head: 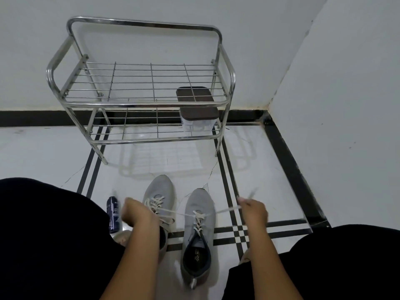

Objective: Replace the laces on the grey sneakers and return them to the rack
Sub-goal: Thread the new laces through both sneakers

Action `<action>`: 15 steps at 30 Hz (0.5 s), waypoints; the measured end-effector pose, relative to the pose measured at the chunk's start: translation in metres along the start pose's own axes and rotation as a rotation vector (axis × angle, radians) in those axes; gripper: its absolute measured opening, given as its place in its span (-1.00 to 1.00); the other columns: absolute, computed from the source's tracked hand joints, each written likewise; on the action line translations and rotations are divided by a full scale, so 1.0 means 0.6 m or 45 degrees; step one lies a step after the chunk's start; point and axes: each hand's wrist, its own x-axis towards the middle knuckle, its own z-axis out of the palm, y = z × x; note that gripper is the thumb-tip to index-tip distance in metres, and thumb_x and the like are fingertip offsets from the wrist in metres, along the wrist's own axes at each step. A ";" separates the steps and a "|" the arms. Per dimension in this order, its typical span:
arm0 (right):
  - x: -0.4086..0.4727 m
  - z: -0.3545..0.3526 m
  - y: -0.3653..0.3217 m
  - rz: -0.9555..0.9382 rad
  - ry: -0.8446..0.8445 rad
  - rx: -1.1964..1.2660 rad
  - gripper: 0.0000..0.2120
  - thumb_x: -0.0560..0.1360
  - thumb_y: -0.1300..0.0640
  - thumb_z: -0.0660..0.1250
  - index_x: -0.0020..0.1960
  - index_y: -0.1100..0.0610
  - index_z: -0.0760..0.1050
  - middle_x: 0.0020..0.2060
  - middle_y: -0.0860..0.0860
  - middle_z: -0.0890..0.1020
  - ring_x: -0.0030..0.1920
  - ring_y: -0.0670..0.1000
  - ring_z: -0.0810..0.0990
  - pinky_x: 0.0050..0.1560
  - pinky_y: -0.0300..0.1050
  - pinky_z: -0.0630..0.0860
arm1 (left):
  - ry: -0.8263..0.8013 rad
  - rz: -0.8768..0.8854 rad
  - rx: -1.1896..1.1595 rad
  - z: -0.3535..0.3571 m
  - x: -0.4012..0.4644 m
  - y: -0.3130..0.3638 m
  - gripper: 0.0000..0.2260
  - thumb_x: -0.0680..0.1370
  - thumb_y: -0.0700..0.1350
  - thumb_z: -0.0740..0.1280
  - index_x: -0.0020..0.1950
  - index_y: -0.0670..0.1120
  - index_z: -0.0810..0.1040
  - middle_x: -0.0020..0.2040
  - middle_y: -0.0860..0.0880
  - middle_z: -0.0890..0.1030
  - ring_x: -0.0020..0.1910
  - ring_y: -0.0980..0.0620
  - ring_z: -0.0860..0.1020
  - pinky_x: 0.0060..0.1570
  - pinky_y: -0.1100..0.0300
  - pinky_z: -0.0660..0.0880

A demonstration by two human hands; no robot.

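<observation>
Pulling the cream lace (225, 210) taut across the right grey sneaker (198, 230), both hands (135, 213) (253, 210) clenched on its ends, in front of the rack (140, 100). Could tug unevenly and slip an end out of an eyelet, or drag the shoe against the left grey sneaker (159, 191).

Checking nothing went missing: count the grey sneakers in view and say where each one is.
2. The left sneaker lies on the floor, partly behind the left hand. The right sneaker lies beside it, its lace pulled between both hands; right hand. None on the rack.
</observation>
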 end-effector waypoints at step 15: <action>-0.053 0.131 0.052 -0.193 -0.760 -0.651 -0.80 0.49 0.15 0.29 0.08 0.07 0.59 0.09 0.08 0.64 0.09 0.08 0.59 0.00 -0.16 0.48 | -0.951 0.947 2.190 -0.011 -0.034 -0.164 -0.78 0.59 -0.04 0.23 0.19 -0.03 0.54 0.16 -0.11 0.61 0.17 -0.10 0.54 0.06 0.14 0.43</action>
